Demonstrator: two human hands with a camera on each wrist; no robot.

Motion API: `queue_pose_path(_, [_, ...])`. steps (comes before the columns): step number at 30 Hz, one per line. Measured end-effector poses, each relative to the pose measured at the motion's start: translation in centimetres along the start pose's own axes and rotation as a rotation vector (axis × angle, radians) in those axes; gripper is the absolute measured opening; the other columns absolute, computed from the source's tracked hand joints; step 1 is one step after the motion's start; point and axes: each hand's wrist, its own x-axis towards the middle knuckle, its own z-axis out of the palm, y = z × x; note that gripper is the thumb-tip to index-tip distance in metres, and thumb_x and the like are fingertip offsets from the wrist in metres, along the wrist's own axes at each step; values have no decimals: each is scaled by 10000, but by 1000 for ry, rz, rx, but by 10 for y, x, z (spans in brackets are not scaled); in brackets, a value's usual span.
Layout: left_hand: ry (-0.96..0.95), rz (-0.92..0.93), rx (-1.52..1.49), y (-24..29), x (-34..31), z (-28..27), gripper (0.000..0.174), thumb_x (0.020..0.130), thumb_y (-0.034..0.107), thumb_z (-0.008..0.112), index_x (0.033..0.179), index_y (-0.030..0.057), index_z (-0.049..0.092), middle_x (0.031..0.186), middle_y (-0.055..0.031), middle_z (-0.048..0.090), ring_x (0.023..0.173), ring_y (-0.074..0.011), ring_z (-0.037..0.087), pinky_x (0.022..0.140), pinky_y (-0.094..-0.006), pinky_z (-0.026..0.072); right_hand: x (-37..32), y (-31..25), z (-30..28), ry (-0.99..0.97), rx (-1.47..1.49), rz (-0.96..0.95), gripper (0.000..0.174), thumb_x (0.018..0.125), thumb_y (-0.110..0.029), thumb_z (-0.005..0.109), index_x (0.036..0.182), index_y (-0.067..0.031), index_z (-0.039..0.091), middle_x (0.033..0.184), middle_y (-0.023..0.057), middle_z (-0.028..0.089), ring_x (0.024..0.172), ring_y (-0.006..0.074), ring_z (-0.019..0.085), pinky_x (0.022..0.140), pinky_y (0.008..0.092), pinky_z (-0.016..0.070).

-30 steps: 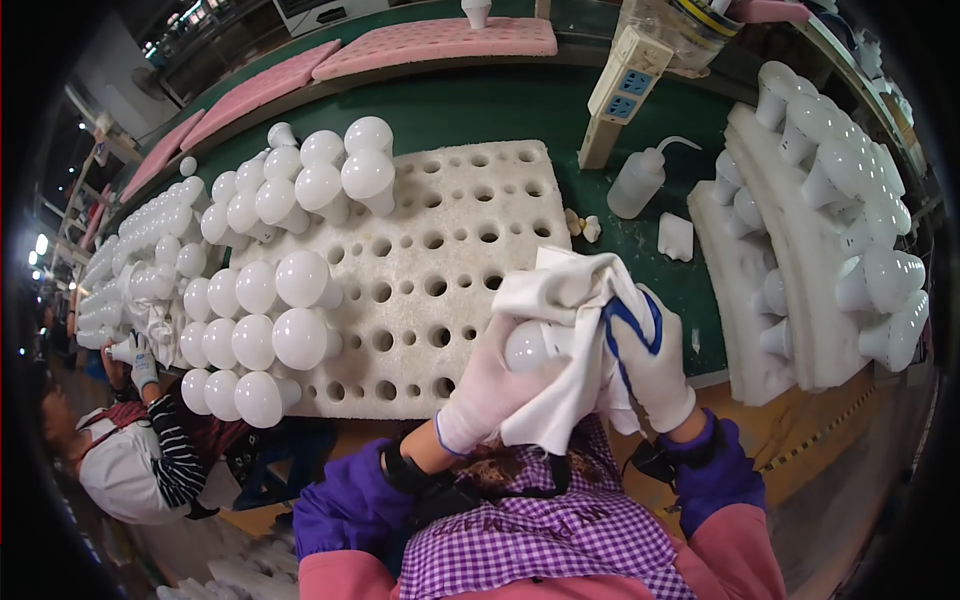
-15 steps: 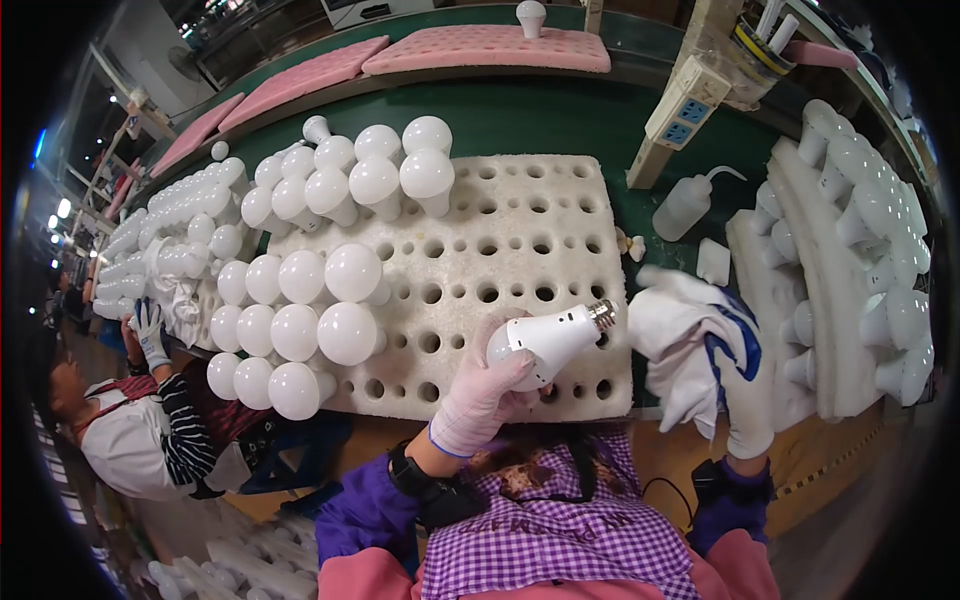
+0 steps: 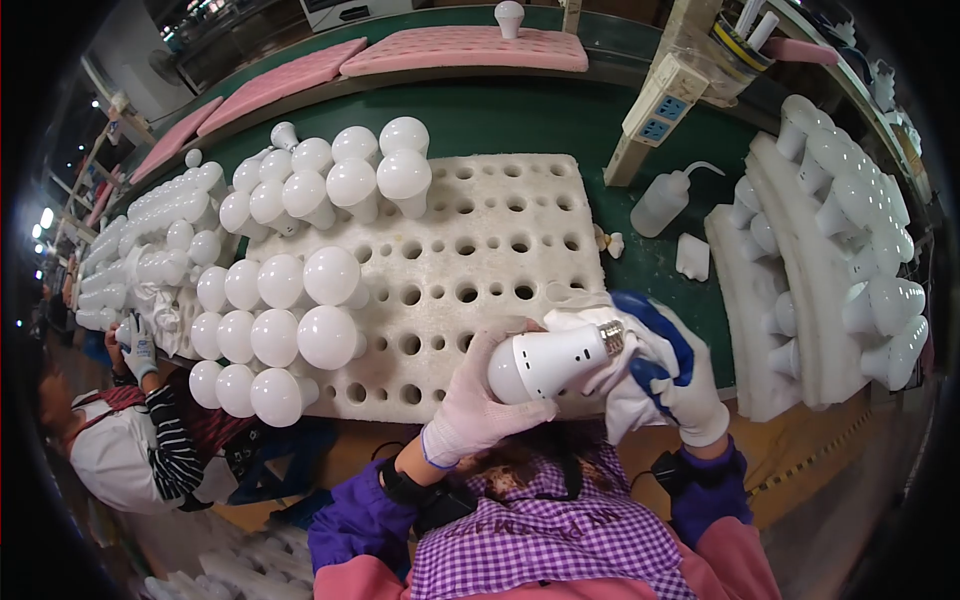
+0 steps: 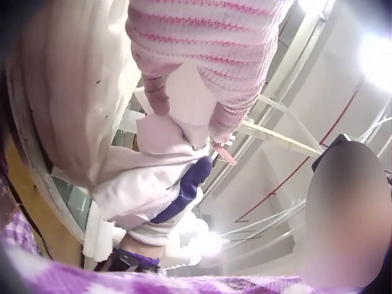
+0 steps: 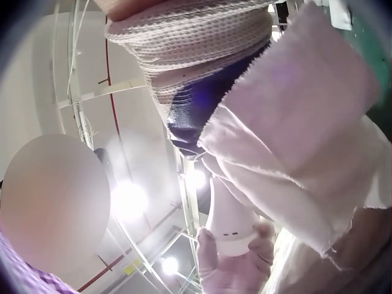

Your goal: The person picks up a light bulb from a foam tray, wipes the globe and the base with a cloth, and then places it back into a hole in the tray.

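Observation:
A white light bulb point(image 3: 540, 365) with a metal screw base lies tilted in my gloved left hand point(image 3: 468, 405), whose fingers and thumb grip it around the dome end. The screw base points up and to the right. My right hand point(image 3: 692, 395), in a white glove with blue patches, holds a bunched white cloth point(image 3: 622, 408) right at the screw end. In the right wrist view the cloth point(image 5: 294, 135) hangs in folds beside the bulb's tapered body point(image 5: 228, 211). The left wrist view shows the striped glove of my left hand point(image 4: 205, 55) above the cloth point(image 4: 138, 187).
A white foam tray point(image 3: 490, 223) with rows of holes holds several bulbs point(image 3: 330, 338) on its left side. Stacked foam trays point(image 3: 735, 300) with bulbs stand at right. A squeeze bottle point(image 3: 660, 205) and power strip point(image 3: 655, 112) are behind. Another person point(image 3: 130, 450) works at far left.
The cloth, earlier wrapped over the bulb, was pulled off to the right, baring the bulb. Now my right hand has brought it back left to the screw base.

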Motion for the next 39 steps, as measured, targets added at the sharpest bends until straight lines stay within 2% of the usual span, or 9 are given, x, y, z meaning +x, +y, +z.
queue_pose_path(3, [-98, 16, 18, -2, 2, -1, 767, 660, 156, 827, 1277, 13, 394, 1201, -115, 491, 1100, -186, 506, 933, -337, 432, -2, 11, 10, -10, 241, 135, 446, 717, -6, 690, 1143, 21, 562, 1098, 75, 620, 1000, 135, 572, 898, 269, 442])
queue_pose_path(12, [-136, 367, 503, -1, 5, -4, 767, 607, 110, 854, 1239, 67, 422, 1267, -148, 454, 1133, -272, 509, 946, -380, 429, -2, 12, 18, 80, 233, 68, 312, 786, -48, 622, 1077, 52, 569, 1041, 98, 629, 948, 144, 587, 867, 252, 445])
queue_pose_path(18, [-279, 830, 1226, 9, 11, -3, 603, 609, 54, 736, 1155, 115, 487, 1150, -144, 498, 913, -354, 570, 729, -385, 541, -2, 12, 20, 124, 293, 274, 173, 886, -69, 519, 974, 55, 601, 917, 69, 632, 845, 99, 554, 783, 242, 446])
queue_pose_path(26, [-136, 981, 1109, -5, 7, -8, 597, 558, -1, 795, 1068, 133, 517, 1074, -138, 518, 882, -363, 571, 636, -382, 531, -1, -2, -35, 500, -393, 261, 269, 850, -115, 580, 1071, 37, 593, 955, 121, 645, 868, 194, 601, 811, 276, 449])
queue_pose_path(30, [14, 1059, 1016, -14, 13, -7, 592, 597, 26, 776, 1105, 130, 491, 1059, -111, 523, 867, -320, 575, 635, -341, 543, -6, 19, -44, 257, -1099, -4, 402, 795, -129, 629, 1181, -33, 575, 1184, 180, 565, 1080, 364, 525, 948, 432, 397])
queue_pose_path(32, [22, 1062, 999, -16, 14, -6, 589, 597, 10, 782, 1097, 112, 489, 1056, -123, 522, 874, -324, 576, 643, -345, 540, -5, 4, -32, 305, -1020, -81, 424, 791, -76, 612, 1208, -26, 555, 1172, 146, 577, 1035, 296, 558, 908, 386, 437])
queue_pose_path(34, [63, 1035, 960, -18, 13, -5, 559, 626, -6, 764, 1099, 102, 486, 1088, -145, 514, 905, -320, 577, 660, -369, 532, -1, -14, -18, 158, -51, 393, 445, 799, -23, 579, 1240, -7, 519, 1076, 89, 602, 893, 175, 582, 791, 282, 479])
queue_pose_path(35, [63, 1034, 970, -17, 12, -4, 559, 626, -6, 764, 1099, 102, 486, 1088, -145, 514, 905, -320, 577, 660, -369, 532, 2, -12, -6, 113, 105, 217, 391, 828, -15, 567, 1216, 11, 536, 917, 40, 610, 761, 62, 545, 653, 182, 457])
queue_pose_path(39, [139, 867, 844, -10, 6, 0, 595, 597, 19, 792, 1106, 75, 488, 1101, -171, 520, 927, -340, 583, 732, -389, 516, 24, -25, 20, -75, 393, 496, 279, 897, -195, 600, 1124, -33, 603, 808, 15, 620, 580, 57, 555, 522, 173, 435])
